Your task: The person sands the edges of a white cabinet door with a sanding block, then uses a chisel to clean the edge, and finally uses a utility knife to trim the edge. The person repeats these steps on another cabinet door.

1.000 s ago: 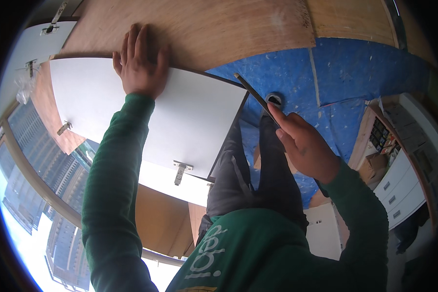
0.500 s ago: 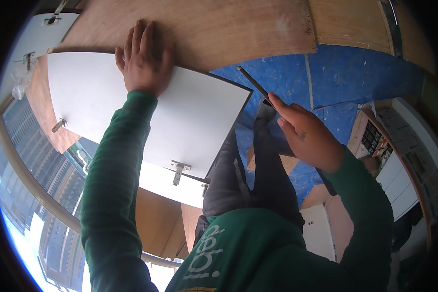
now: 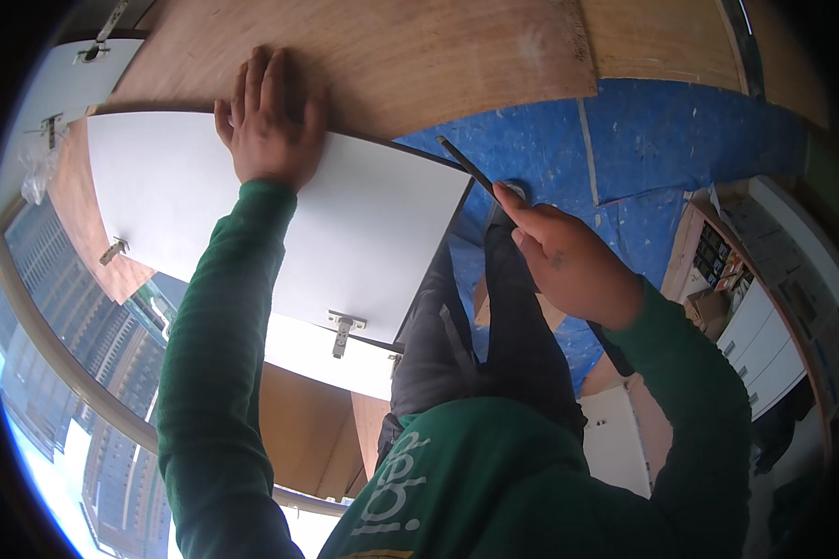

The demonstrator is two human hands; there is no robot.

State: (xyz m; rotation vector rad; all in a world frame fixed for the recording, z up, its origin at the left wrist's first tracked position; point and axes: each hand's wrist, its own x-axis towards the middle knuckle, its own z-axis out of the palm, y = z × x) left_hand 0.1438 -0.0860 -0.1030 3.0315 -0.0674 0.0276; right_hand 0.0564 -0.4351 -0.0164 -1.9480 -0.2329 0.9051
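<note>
My left hand (image 3: 275,130) lies flat with fingers spread across the far edge of a white cabinet door panel (image 3: 364,224), its fingertips reaching onto the brown wooden board beyond. Two metal hinges, one on the left (image 3: 113,251) and one nearer me (image 3: 344,331), are fixed along the panel's near side. My right hand (image 3: 578,256) is closed around a long, thin, dark file (image 3: 466,162), its forefinger laid along it. The file's far end points up and left, close to the panel's right corner; whether it touches cannot be made out. My palm hides its other end.
A large wooden board (image 3: 419,56) extends beneath and beyond the panel. Blue sheeting (image 3: 550,140) covers the floor. A cabinet with white drawers (image 3: 764,349) stands at right, a curved window (image 3: 75,373) at left. Another white panel with hinges (image 3: 93,79) is at upper left.
My right hand and the file have shifted slightly left and down, nearer the panel's right corner. My left hand keeps its place on the panel's edge.
</note>
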